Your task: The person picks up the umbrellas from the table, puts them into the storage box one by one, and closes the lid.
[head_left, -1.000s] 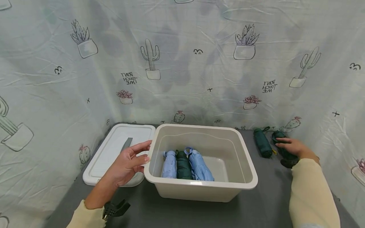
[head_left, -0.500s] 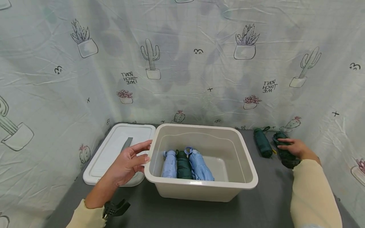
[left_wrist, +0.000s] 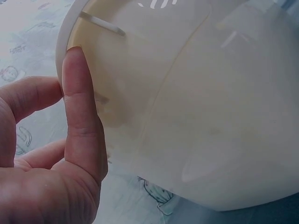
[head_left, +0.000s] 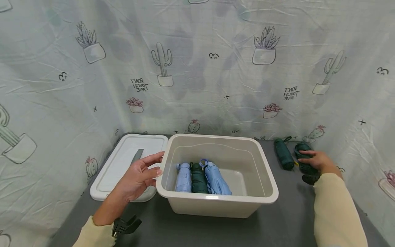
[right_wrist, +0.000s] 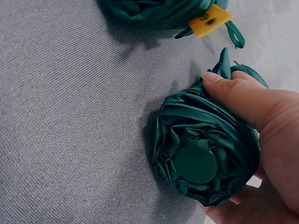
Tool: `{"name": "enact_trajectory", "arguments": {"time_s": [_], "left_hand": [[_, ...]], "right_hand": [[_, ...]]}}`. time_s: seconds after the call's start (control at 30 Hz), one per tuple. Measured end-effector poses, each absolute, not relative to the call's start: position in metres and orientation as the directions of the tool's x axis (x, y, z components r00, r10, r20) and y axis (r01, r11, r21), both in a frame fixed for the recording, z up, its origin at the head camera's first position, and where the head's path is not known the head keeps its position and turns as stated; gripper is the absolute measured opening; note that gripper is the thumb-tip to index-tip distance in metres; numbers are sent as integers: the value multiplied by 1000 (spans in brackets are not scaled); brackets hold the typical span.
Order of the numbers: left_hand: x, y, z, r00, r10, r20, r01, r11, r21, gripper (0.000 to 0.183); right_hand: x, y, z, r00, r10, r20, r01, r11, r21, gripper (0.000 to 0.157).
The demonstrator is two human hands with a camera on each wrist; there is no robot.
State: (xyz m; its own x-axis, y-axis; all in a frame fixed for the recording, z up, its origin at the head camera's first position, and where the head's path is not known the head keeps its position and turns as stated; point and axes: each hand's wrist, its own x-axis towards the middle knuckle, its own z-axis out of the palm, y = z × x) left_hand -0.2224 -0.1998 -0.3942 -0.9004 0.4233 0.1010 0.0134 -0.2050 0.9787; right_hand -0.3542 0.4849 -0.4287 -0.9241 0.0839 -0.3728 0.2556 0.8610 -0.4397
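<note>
At the left end of a beige plastic bin [head_left: 216, 207], my left hand [head_left: 143, 176] pinches the rim between thumb and fingers. The left wrist view shows a digit [left_wrist: 83, 107] lying along the bin's side. Inside the bin, a light blue folded umbrella [head_left: 184, 178], a dark green one [head_left: 199, 178] and another blue one [head_left: 217, 180] lie side by side. Far to the right, my right hand [head_left: 321, 161] grips a dark green folded umbrella [right_wrist: 205, 140] on the grey surface, thumb on one side and fingers on the other.
Another green folded umbrella [head_left: 284, 154] with a yellow tag [right_wrist: 210, 21] lies just left of the gripped one. A white lid [head_left: 108, 178] with a grey handle or strip lies left of the bin. A patterned curtain [head_left: 197, 68] hangs behind the grey surface [head_left: 216, 233].
The right hand and the green umbrella in it have shifted slightly, right and then back left. The left hand and the bin have stayed put.
</note>
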Motion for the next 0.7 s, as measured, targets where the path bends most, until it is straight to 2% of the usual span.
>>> {"name": "enact_trajectory", "arguments": {"time_s": [0.7], "left_hand": [[-226, -199, -389, -900, 427, 92, -4, -218, 976, 66]], "right_hand": [[-358, 478, -430, -930, 120, -346, 267, 869, -417, 79]]}}
